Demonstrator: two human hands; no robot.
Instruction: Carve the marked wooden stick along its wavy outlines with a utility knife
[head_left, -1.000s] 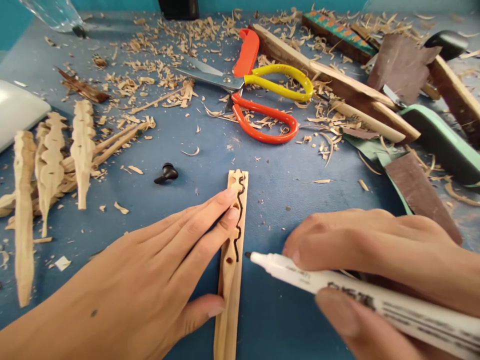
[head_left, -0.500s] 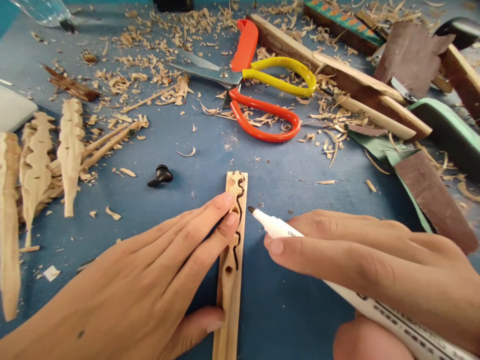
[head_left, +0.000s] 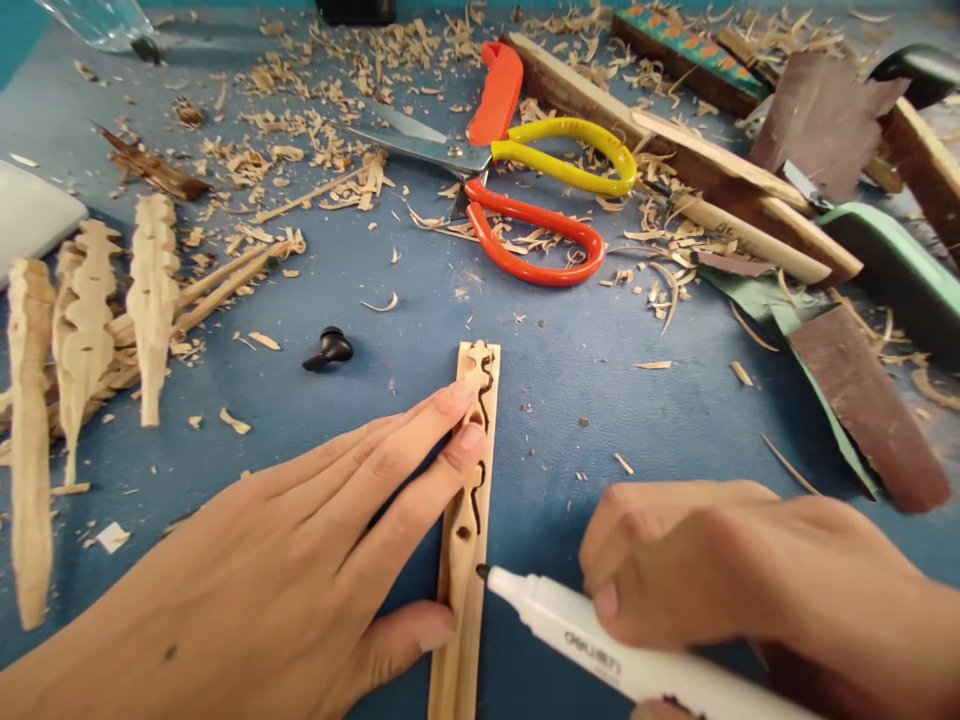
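Blue, faintly glossy tabletop (head_left: 547,520) with a teal backdrop (head_left: 15,35) beyond it.

Notched stick (head_left: 458,570) atop black-lined wooden strip (head_left: 475,615), uncapped white marker (head_left: 574,635) aslant at right.

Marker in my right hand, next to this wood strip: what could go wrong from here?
The carved piece lies on the wood strip under the fingers of your left hand; if it shifts, the black line might stop matching its edge. The marker has its dark tip near your left thumb, so a slip could ink your skin.
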